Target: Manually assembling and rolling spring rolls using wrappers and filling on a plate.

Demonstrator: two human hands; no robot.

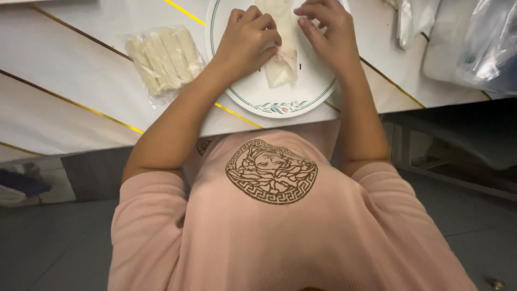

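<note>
A white plate (269, 102) with a green rim and a small floral print sits on the white table. On it lies a pale, soft roll of thin wrapper (281, 64), lengthwise toward me. My left hand (245, 40) is curled with its fingertips pressing the roll's left side. My right hand (329, 32) rests on the roll's right side, fingers bent over the wrapper edge. Both hands hold the roll between them.
A clear bag of several finished pale rolls (164, 58) lies left of the plate. The table (64, 102) is white with thin gold lines. Crumpled clear plastic bags (484, 43) sit at the far right. Dark floor lies below the table edge.
</note>
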